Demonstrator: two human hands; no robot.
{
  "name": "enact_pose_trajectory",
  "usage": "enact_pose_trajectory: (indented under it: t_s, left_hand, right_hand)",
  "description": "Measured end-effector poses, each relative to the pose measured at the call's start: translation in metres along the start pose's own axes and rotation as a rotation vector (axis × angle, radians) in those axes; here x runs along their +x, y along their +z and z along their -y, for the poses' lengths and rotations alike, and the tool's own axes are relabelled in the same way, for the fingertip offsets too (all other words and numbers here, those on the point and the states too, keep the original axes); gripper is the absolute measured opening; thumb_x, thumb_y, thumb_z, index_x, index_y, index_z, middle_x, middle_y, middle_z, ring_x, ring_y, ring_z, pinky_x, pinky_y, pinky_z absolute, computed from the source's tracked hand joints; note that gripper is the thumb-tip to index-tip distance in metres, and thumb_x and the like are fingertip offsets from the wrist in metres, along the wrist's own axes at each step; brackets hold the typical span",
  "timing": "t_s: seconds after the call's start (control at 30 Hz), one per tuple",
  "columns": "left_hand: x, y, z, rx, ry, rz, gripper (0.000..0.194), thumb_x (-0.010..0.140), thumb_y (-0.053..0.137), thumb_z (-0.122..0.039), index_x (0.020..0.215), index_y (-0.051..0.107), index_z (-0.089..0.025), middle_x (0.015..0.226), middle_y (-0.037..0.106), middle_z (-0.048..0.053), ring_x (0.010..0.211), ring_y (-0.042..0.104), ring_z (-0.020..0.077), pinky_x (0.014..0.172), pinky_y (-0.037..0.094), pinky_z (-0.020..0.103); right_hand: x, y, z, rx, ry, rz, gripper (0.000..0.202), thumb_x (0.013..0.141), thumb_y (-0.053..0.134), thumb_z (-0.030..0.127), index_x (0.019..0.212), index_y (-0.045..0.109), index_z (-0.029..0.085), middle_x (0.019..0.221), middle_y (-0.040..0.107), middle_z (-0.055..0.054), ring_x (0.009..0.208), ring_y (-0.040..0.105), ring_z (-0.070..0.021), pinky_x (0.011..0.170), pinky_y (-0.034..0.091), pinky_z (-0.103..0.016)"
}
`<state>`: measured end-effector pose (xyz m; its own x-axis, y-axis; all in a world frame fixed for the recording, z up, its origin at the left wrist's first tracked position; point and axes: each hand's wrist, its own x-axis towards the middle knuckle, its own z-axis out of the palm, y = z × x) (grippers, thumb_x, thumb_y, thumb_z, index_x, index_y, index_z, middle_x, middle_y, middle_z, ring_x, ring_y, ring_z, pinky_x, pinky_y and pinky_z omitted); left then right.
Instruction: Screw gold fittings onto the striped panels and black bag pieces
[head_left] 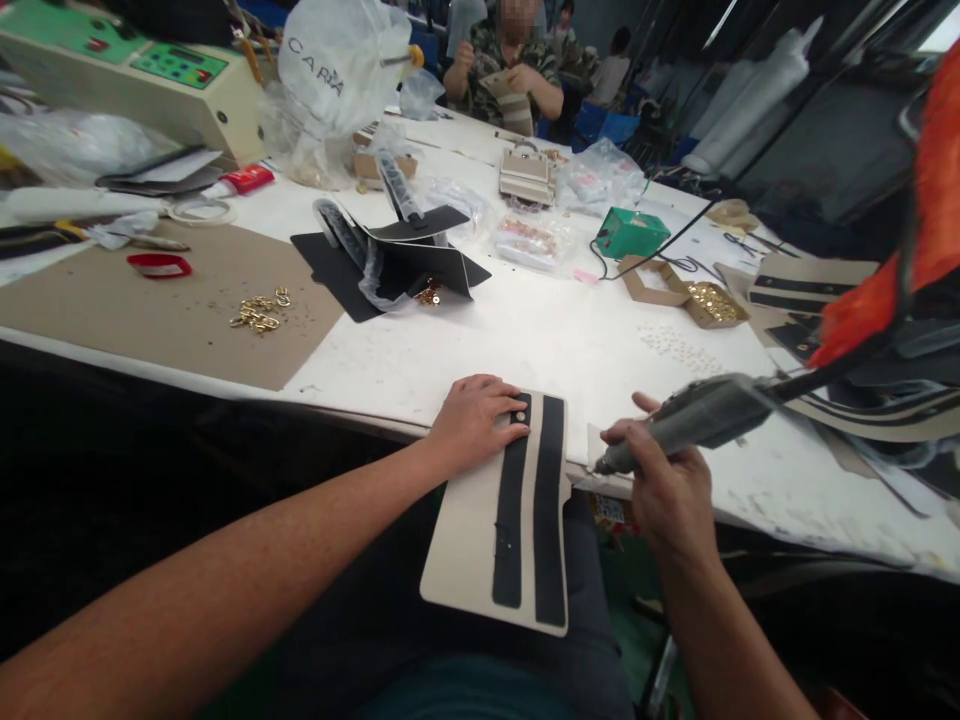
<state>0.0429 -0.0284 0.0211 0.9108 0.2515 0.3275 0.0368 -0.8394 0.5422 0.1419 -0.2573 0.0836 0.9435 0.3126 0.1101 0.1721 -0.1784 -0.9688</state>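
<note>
A beige panel with two black strips [469, 535] reaches from the table edge down over my lap. My left hand [480, 420] holds its upper left part, pressing from above with thumb and fingertips on either side of a small round metal piece [520, 415] on the left strip. Fingers of my right hand [671, 490] are wrapped round a grey electric screwdriver [697, 415] with a dark cable. Its tip points left, just right of the panel and apart from it. Under the left palm, the panel's edge is hidden.
Gold chain pieces [259, 312] lie on brown board at left. Folded black panels [405, 255] stand mid-table. Cardboard boxes, one with gold parts [712, 300], and a green box [632, 233] are to the right. Orange material [862, 310] hangs at right. A person [514, 75] sits opposite.
</note>
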Motion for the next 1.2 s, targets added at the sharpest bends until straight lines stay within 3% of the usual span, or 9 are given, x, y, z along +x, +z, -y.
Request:
enact_pose_trajectory:
  t_s: [0.1,0.17,0.33,0.43,0.93,1.2]
  left_hand:
    - [0.0,-0.001,-0.002,-0.003,-0.007,-0.003,0.031,0.089,0.08,-0.044,0.117,0.079,-0.031,0.134,0.075,-0.002,0.132,0.058,0.0294,0.112,0.041,0.051]
    - [0.0,-0.002,-0.003,-0.01,-0.014,0.001,0.03,0.089,0.08,-0.045,0.115,0.079,-0.032,0.134,0.075,-0.002,0.131,0.058,0.0289,0.111,0.041,0.051]
    - [-0.001,-0.001,-0.003,-0.028,-0.008,-0.003,0.03,0.089,0.08,-0.047,0.115,0.078,-0.032,0.135,0.075,-0.002,0.133,0.057,0.0279,0.112,0.039,0.05]
    - [-0.002,0.0,-0.001,-0.028,-0.005,-0.012,0.031,0.089,0.08,-0.047,0.116,0.078,-0.031,0.135,0.074,-0.002,0.133,0.056,0.0279,0.113,0.038,0.05]
    - [-0.002,-0.001,-0.001,-0.06,-0.013,0.018,0.028,0.089,0.079,-0.042,0.116,0.078,-0.033,0.136,0.072,-0.003,0.135,0.054,0.0282,0.115,0.037,0.051]
    - [-0.002,-0.001,-0.001,-0.036,-0.013,0.023,0.027,0.089,0.079,-0.043,0.115,0.077,-0.032,0.137,0.072,-0.001,0.135,0.053,0.03,0.114,0.036,0.051]
  right_hand:
    - [0.015,0.041,0.028,0.421,-0.083,0.076,0.04,0.078,0.085,0.034,0.112,0.069,0.023,0.076,0.067,0.003,0.07,0.067,-0.0175,0.071,0.056,-0.033]
    - [0.027,0.068,0.038,0.567,-0.124,0.092,0.032,0.077,0.086,0.029,0.103,0.067,0.023,0.066,0.06,0.008,0.059,0.061,-0.0134,0.066,0.056,-0.03]
    - [0.04,0.106,0.032,0.516,-0.183,0.092,0.027,0.083,0.085,0.036,0.084,0.063,0.022,0.059,0.058,0.007,0.052,0.058,-0.0132,0.052,0.051,-0.025]
    - [0.038,0.112,0.023,0.467,-0.185,0.114,0.028,0.084,0.084,0.039,0.083,0.062,0.022,0.058,0.058,0.006,0.051,0.058,-0.0142,0.047,0.047,-0.025]
    - [0.036,0.124,0.009,0.403,-0.24,0.131,0.029,0.087,0.081,0.04,0.079,0.059,0.022,0.058,0.055,0.006,0.05,0.054,-0.013,0.05,0.047,-0.026]
    - [0.034,0.12,0.008,0.296,-0.279,0.204,0.03,0.09,0.077,0.041,0.078,0.058,0.022,0.062,0.058,0.005,0.055,0.057,-0.014,0.061,0.052,-0.03]
